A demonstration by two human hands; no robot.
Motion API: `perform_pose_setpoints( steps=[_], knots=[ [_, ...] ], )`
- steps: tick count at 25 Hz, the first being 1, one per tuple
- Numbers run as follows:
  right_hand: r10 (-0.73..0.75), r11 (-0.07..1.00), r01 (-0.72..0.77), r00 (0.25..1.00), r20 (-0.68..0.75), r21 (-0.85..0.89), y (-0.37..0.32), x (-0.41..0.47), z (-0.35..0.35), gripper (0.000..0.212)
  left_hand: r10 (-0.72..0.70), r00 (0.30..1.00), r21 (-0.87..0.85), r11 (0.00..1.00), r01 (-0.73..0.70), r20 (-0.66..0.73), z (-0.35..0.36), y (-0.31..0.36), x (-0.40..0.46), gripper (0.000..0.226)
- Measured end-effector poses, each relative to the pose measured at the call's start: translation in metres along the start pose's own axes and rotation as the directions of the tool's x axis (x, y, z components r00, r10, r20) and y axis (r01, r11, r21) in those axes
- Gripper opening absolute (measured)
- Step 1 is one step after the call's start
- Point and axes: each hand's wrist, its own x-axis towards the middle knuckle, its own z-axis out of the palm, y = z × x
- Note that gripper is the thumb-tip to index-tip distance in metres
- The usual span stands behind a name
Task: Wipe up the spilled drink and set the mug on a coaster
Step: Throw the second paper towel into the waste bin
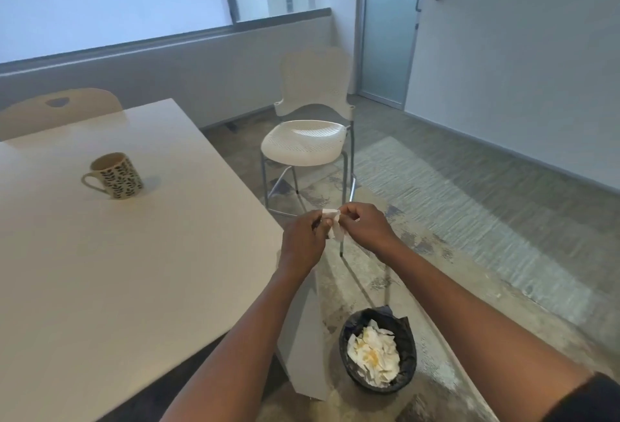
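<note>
We have both hands raised past the table's near right corner, over the floor. Left hand (302, 240) and right hand (364, 225) hold one small crumpled white tissue (332, 225) between them: left fingers curled around its left side, right thumb and forefinger pinching its top right edge. The tissue hangs between the two hands, well above the bin.

Mug (115, 176): upright on the white table (141, 270), toward the far left, handle pointing left. Cream with a dark leaf pattern. It sits straight on the tabletop, nothing visible under it. We can't tell whether any liquid is inside. No wet patch is visible on the tabletop from this angle.

Bin (377, 349): small, black liner, on the floor just right of the table's base, below our forearms. It holds a heap of crumpled white tissues, some stained yellow.

White perforated stool (307, 141) stands on the floor beyond the hands, apart from the table. Another chair back (63, 107) shows behind the table's far edge. Frosted glass door (385, 28) in the far corner.
</note>
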Motion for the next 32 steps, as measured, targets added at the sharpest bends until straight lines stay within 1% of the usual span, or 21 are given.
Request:
perform_pose_setpoints(
  steps=[2, 3, 5, 7, 8, 9, 11, 13, 16, 18, 22, 25, 29, 32],
  knots=[
    [0.060, 0.998, -0.060, 0.998, -0.036, 0.013, 0.017, 0.000, -0.017, 0.032, 0.033, 0.999, 0.001, 0.999, -0.033, 0.024, 0.027, 0.006, 0.009, 0.015],
    [0.095, 0.995, -0.094, 0.994, -0.044, 0.042, 0.025, -0.001, -0.024, 0.036, 0.041, 0.999, 0.008, 0.999, -0.042, 0.032, 0.040, 0.007, 0.013, 0.015],
    [0.171, 0.975, -0.166, 0.985, -0.021, 0.144, 0.041, -0.002, -0.037, 0.034, 0.041, 0.997, 0.040, 0.998, -0.043, 0.058, 0.063, 0.006, 0.019, 0.014],
    [0.234, 0.955, -0.231, 0.972, 0.005, 0.185, 0.057, -0.003, -0.047, 0.022, 0.030, 0.996, 0.044, 0.998, -0.034, 0.085, 0.086, 0.005, 0.022, 0.014],
    [0.255, 0.951, -0.252, 0.967, 0.006, 0.178, 0.065, -0.003, -0.051, 0.015, 0.025, 0.995, 0.032, 0.999, -0.028, 0.096, 0.097, 0.005, 0.024, 0.014],
    [0.274, 0.948, -0.269, 0.962, -0.001, 0.169, 0.074, -0.003, -0.052, 0.012, 0.018, 0.994, 0.010, 1.000, -0.019, 0.111, 0.107, 0.005, 0.024, 0.015],
    [0.308, 0.944, -0.299, 0.951, -0.042, 0.141, 0.092, -0.003, -0.053, 0.015, -0.001, 0.987, -0.043, 0.999, 0.008, 0.159, 0.129, 0.003, 0.022, 0.023],
    [0.342, 0.937, -0.332, 0.934, -0.106, 0.106, 0.113, -0.003, -0.051, 0.016, -0.009, 0.973, -0.062, 0.998, 0.024, 0.232, 0.150, -0.002, 0.021, 0.033],
    [0.359, 0.931, -0.364, 0.915, -0.186, 0.009, 0.148, -0.003, -0.045, 0.011, -0.015, 0.940, -0.056, 0.998, 0.036, 0.341, 0.176, -0.016, 0.016, 0.033],
    [0.367, 0.917, -0.391, 0.905, -0.217, -0.080, 0.173, -0.002, -0.038, 0.016, -0.035, 0.908, -0.023, 0.998, 0.050, 0.417, 0.193, -0.029, 0.012, 0.038],
    [0.468, 0.853, -0.506, 0.849, -0.243, -0.125, 0.226, -0.001, -0.014, 0.030, -0.201, 0.809, 0.135, 0.979, 0.151, 0.552, 0.222, -0.055, 0.005, 0.050],
    [0.511, 0.829, -0.543, 0.833, -0.212, -0.135, 0.262, -0.005, 0.004, 0.033, -0.264, 0.756, 0.225, 0.962, 0.157, 0.599, 0.236, -0.074, -0.001, 0.055],
    [0.502, 0.840, -0.500, 0.864, -0.048, -0.211, 0.301, -0.009, 0.024, 0.037, -0.326, 0.750, 0.223, 0.945, 0.240, 0.576, 0.246, -0.094, -0.008, 0.051],
    [0.496, 0.846, -0.470, 0.867, 0.050, -0.251, 0.323, -0.008, 0.035, 0.042, -0.365, 0.732, 0.236, 0.931, 0.278, 0.576, 0.247, -0.105, -0.011, 0.054]
  ],
)
